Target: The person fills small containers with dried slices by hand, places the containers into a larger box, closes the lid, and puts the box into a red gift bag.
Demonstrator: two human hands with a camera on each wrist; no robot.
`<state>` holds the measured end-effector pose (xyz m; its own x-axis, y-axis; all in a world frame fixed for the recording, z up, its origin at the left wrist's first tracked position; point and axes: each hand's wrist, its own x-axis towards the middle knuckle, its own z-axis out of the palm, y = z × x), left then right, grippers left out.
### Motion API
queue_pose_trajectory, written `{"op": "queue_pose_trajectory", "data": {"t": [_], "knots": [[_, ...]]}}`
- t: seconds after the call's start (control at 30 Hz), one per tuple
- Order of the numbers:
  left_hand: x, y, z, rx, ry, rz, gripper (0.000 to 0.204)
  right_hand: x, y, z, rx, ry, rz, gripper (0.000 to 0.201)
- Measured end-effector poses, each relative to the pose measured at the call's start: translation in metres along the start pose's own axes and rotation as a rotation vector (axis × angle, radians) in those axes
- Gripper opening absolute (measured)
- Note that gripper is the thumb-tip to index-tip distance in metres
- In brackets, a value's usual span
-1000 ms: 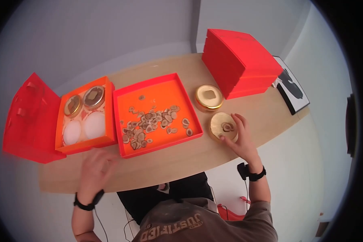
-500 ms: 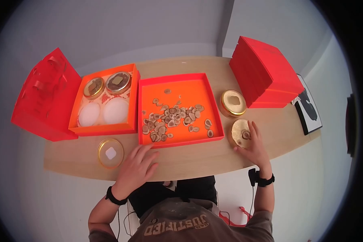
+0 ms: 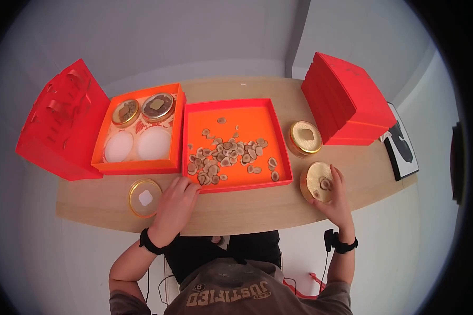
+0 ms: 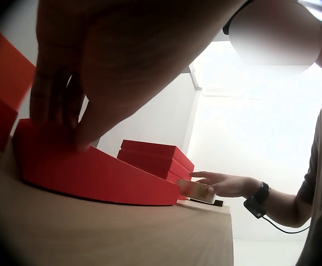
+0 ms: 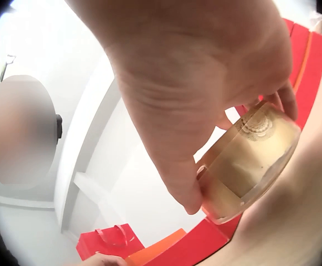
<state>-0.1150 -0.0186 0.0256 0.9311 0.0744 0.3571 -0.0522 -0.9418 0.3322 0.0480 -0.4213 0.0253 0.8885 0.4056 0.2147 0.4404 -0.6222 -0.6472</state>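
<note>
Landmark: shallow square tray with red walls and orange floor (image 3: 242, 118), on the pale wood table (image 3: 247, 220). Thin brown-rimmed pale slices (image 3: 227, 153) lie inside it, mostly in a loose pile over its near and left parts.

Left hand (image 3: 176, 206) at the tray's near-left corner — fingers bent over the near wall, thumb on its outer face, pinching it. Right hand (image 3: 337, 206) right of the tray, fingers and thumb partly spread and curved round the sides of a short round gold-lined jar (image 3: 314, 178), a few slices in it; jar is gripped, slightly tilted.

Round gold-topped jar with a pale label (image 3: 305, 137) just right of the tray, beyond the gripped jar; stack of red boxes (image 3: 347, 102) past it, far right. Flat black-and-white box (image 3: 402, 152) farther right.

Left of the tray — open orange box (image 3: 136, 168) with two gold-rimmed jars (image 3: 157, 106) at the back, two white round pieces (image 3: 153, 143) in front; then red gift bag (image 3: 63, 123). Clear gold-rimmed round lid (image 3: 145, 198) lies near the tray's near-left corner, beside the left hand.
</note>
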Motion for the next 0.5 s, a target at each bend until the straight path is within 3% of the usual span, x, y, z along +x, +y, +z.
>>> {"op": "queue_pose_trajectory", "data": {"t": [0.2, 0.33, 0.5], "knots": [[0.0, -0.001, -0.001, -0.015, 0.007, 0.001, 0.01, -0.018, -0.042, 0.002, 0.166, -0.18, -0.197, 0.111], [-0.005, -0.01, 0.005, -0.001, -0.002, 0.02, 0.011, -0.021, -0.08, 0.034, 0.213, -0.385, -0.294, 0.109], [-0.015, -0.007, -0.013, 0.067, 0.101, 0.078, 0.016, -0.019, -0.102, 0.078, 0.157, -0.451, -0.407, 0.104]]}}
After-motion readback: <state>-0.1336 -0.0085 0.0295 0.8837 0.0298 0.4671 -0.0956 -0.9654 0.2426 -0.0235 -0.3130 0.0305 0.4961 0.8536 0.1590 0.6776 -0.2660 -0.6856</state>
